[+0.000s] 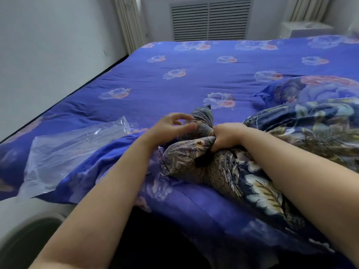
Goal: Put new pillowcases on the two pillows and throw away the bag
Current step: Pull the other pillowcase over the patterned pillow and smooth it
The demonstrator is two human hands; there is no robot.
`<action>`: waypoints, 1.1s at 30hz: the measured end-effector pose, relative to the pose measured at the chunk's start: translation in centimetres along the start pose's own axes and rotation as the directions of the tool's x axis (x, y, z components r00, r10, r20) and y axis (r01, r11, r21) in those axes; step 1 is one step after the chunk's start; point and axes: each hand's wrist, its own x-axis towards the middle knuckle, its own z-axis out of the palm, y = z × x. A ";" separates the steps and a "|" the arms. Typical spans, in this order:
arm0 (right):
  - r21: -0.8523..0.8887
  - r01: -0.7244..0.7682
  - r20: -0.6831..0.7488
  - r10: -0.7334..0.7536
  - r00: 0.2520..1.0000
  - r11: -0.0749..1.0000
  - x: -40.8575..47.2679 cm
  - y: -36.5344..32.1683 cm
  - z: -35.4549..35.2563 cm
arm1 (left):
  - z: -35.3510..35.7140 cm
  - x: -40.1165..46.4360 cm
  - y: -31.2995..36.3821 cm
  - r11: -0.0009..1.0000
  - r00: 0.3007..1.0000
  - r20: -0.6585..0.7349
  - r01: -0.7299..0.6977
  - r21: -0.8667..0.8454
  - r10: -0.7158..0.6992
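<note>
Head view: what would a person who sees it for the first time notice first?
First, the right hand at the centre, clenched on bunched dark patterned fabric. The left hand hovers open just beside it. Then the blue floral bedsheet filling the picture, with a clear plastic bag lying at its near left edge.

Right hand (225,136) fisted on dark patterned pillowcase (196,152) at bed (194,78) near edge. Left hand (171,127) loose beside. Clear bag (64,152) toward left edge.
</note>
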 end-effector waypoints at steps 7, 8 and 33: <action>0.013 0.012 -0.271 -0.008 0.963 1.000 -1.4 0.1 1.5 | -2.7 -1.4 -8.5 0.651 0.565 -0.334 0.708 -0.274 -0.754; 0.014 0.008 -0.290 -0.003 0.957 1.000 -1.5 0.0 1.4 | -2.4 -1.9 -9.2 0.632 0.581 -0.253 0.675 -0.381 -0.774; -0.092 -0.014 -0.476 -0.032 0.879 0.996 -5.2 -5.0 -0.3 | -4.7 -1.7 -3.7 0.607 0.858 -0.015 0.351 -0.712 -0.513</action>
